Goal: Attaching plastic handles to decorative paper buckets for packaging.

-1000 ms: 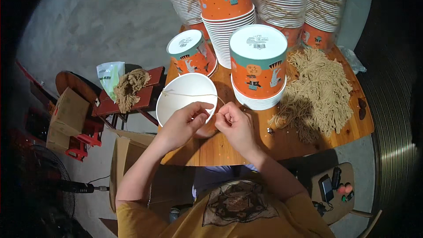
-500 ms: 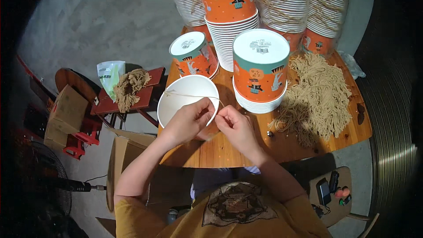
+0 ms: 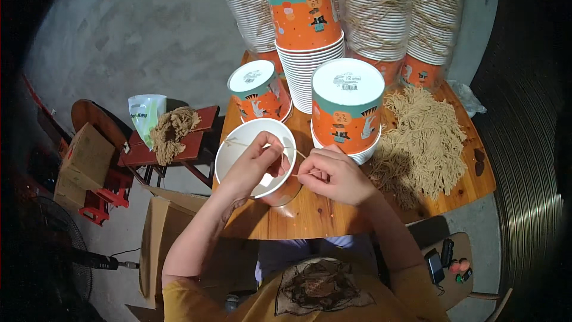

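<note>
An open paper bucket point(image 3: 228, 164) with a white inside stands at the table's near left, its mouth tilted toward me. A thin tan string point(image 3: 238, 143) runs across its mouth and past the right rim. My left hand point(image 3: 253, 167) is closed over the mouth near that rim, fingers pinched on the string. Just right of the rim, my right hand point(image 3: 336, 174) is also closed, pinching the string; its fingertips are partly hidden. Behind the right hand stands an upside-down stack of orange and green paper buckets point(image 3: 345, 107).
A heap of tan strings point(image 3: 426, 143) covers the right of the wooden table point(image 3: 286, 223). Further back are a taller bucket stack point(image 3: 307, 24), a smaller upturned bucket point(image 3: 257, 92) and bagged stacks point(image 3: 375, 18). Left: a red bench point(image 3: 199, 122) and a cardboard box point(image 3: 164, 232).
My right hand has turned and shifted slightly right and down, its fingers curled more. My left hand has lifted a little off the rim. The view has tilted slightly.
</note>
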A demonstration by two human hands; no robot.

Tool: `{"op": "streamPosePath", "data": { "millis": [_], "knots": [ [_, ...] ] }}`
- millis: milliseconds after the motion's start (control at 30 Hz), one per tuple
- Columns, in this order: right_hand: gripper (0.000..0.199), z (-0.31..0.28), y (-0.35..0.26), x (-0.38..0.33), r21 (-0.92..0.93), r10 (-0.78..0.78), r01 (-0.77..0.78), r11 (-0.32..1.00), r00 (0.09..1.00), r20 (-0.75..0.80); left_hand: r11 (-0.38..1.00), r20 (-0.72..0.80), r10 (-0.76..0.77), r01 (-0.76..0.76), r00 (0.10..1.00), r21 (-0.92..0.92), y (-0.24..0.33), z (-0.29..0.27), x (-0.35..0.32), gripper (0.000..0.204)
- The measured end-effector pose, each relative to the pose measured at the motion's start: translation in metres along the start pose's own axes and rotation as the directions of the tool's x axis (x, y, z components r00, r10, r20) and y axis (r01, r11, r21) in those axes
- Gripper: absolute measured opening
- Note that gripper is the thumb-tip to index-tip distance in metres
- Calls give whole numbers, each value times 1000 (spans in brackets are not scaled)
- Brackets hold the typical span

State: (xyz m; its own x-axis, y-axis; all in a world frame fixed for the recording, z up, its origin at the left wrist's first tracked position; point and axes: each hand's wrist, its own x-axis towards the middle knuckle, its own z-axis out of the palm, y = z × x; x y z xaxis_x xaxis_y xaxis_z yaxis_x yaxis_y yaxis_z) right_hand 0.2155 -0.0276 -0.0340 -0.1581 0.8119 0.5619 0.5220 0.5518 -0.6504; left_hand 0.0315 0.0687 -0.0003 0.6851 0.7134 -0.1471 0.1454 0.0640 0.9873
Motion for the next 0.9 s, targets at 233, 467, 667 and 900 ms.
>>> {"op": "streamPosePath", "data": {
  "millis": [233,467,667,900],
  "knots": [
    [10,-12,-3,18,199,171,-216,956,960,222,999,99,-19,17,995,30,-3,6,-1,14],
    [11,-19,16,28,475,233,-375,797,914,331,997,121,-56,49,991,65,3,9,-10,16],
    [17,-15,8,49,263,157,-240,935,941,301,996,145,-70,63,987,57,-2,8,-7,17],
    [18,-1,12,36,140,48,-55,989,997,56,989,204,-145,149,968,-7,0,10,-11,20]
  ]
}}
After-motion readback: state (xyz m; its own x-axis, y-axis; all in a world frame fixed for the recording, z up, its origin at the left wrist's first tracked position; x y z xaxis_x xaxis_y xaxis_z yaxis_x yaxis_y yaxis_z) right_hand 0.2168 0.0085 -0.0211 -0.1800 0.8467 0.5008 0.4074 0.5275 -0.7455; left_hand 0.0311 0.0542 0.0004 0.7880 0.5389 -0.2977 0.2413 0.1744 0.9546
